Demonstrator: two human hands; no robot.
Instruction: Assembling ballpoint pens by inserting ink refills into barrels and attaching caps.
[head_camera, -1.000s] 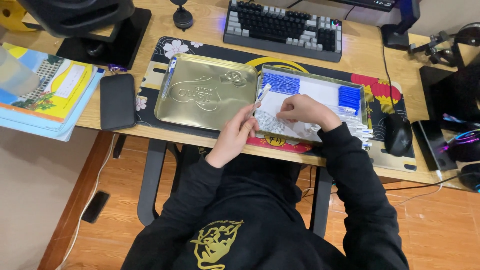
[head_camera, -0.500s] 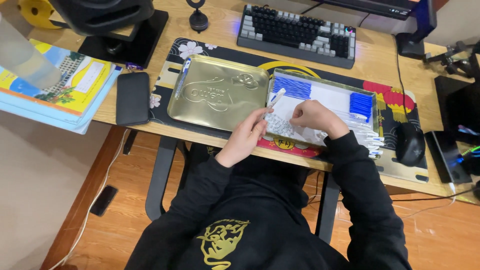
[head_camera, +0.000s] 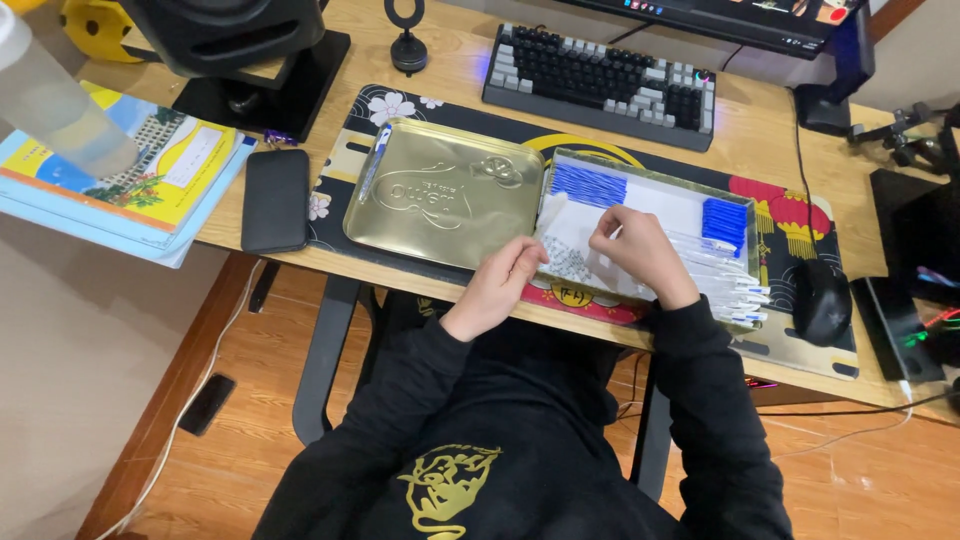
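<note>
While gripped — white pen tube (head_camera: 612, 233) — direction hidden.

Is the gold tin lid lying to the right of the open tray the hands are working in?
No: the gold tin lid lies left of the open tray, where the left hand and right hand work.

Single head view, high above, looking down at desk (head_camera: 760, 140).
</note>
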